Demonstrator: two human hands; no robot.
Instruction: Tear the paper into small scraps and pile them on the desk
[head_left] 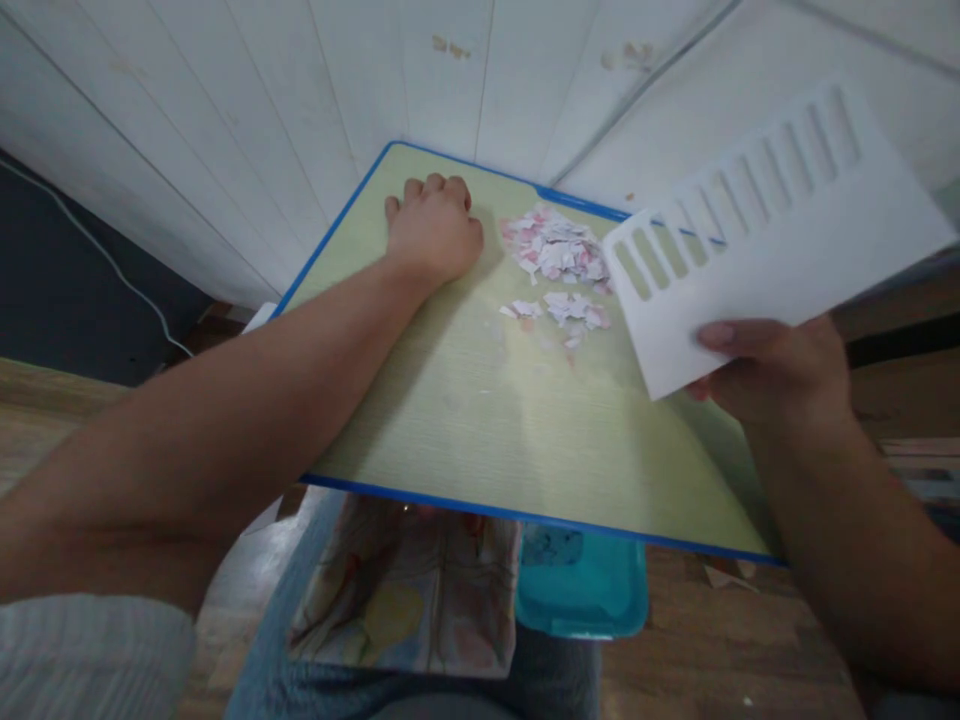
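My right hand (787, 365) holds a white card (757, 265) with a row of long slots cut through it, thumb on top along the lower edge. The card is tilted above the right side of a pale yellow-green table (465, 400) with a blue rim. My left hand (435, 225) rests on the far left part of the tabletop, its fingers curled into a loose fist; the palm side is hidden. Between the hands lies a heap of torn white and pink paper scraps (559, 250). A smaller cluster of paper scraps (577, 312) lies just in front of it.
A white plank wall (420, 90) stands behind the table, with a cable (645, 90) running down it. Beneath the front edge are a turquoise plastic bin (585, 600) and a patterned cloth (405, 610) over my lap. The floor (690, 650) is brown wood.
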